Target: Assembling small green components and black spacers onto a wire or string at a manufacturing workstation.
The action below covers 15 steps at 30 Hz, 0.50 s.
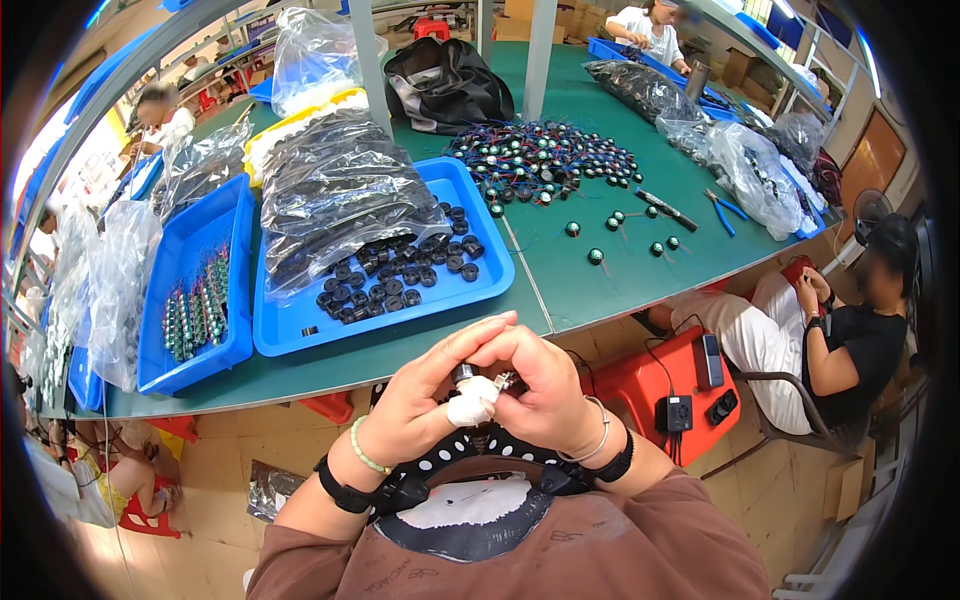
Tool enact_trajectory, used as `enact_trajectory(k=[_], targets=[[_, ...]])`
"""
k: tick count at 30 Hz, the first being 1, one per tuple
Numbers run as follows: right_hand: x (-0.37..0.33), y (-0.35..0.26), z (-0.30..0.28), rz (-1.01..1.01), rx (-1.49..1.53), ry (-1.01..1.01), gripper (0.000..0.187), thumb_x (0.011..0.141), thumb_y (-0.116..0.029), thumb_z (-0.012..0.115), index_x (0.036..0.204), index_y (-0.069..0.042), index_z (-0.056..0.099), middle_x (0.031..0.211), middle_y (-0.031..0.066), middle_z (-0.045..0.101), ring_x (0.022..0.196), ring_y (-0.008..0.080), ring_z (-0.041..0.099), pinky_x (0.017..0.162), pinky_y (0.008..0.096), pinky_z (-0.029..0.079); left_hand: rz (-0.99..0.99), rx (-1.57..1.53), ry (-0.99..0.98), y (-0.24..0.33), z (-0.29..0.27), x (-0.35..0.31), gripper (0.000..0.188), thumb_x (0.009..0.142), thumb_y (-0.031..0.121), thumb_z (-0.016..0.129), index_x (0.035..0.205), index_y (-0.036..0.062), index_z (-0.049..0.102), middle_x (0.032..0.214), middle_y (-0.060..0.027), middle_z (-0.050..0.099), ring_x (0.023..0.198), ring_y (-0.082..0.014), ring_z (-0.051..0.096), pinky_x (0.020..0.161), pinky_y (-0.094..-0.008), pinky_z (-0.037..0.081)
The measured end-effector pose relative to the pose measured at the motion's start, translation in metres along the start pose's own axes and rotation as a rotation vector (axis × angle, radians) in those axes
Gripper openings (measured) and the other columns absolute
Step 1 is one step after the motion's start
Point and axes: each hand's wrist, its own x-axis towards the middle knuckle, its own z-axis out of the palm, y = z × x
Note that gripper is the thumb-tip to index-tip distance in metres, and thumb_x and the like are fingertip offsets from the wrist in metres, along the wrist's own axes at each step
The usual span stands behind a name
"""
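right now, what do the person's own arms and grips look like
Brown sleeves cover the upper part of both arms. The left grip has a pale green beaded bracelet at the wrist, with a wide black band behind it. The right grip has a thin pale bracelet and another black band. White wrapping appears to cover the left thumb.

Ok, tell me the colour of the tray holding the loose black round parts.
The tray is blue; it shows best in the head view.

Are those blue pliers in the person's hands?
No, the blue pliers lie on the green table, apart from the left hand and the right hand.
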Motion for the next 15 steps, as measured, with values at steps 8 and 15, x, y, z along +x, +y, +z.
enact_trajectory(k=[8, 15], targets=[[0.003, 0.008, -0.004, -0.011, -0.057, 0.036, 0.023, 0.078, 0.002, 0.066, 0.098, -0.002, 0.056, 0.087, 0.0098, 0.062, 0.074, 0.0167, 0.062, 0.066, 0.0290, 0.051, -0.034, -0.052, 0.041, 0.001, 0.005, 0.004, 0.065, 0.090, 0.021, 0.064, 0.144, -0.0023, 0.035, 0.146, -0.0169, 0.040, 0.125, -0.0207, 0.049, 0.106, -0.0347, 0.037], [0.000, 0.019, -0.094, 0.348, -0.165, 0.429, 0.013, 0.082, -0.010, 0.070, 0.092, -0.002, 0.067, 0.086, -0.0005, 0.066, 0.082, 0.0071, 0.059, 0.073, 0.0243, 0.049, -0.019, 0.660, 0.224, 0.019, -0.048, -0.003, 0.050, 0.087, 0.013, 0.065, 0.134, 0.0027, 0.050, 0.129, -0.0072, 0.056, 0.117, -0.0175, 0.055, 0.099, -0.0318, 0.043]])
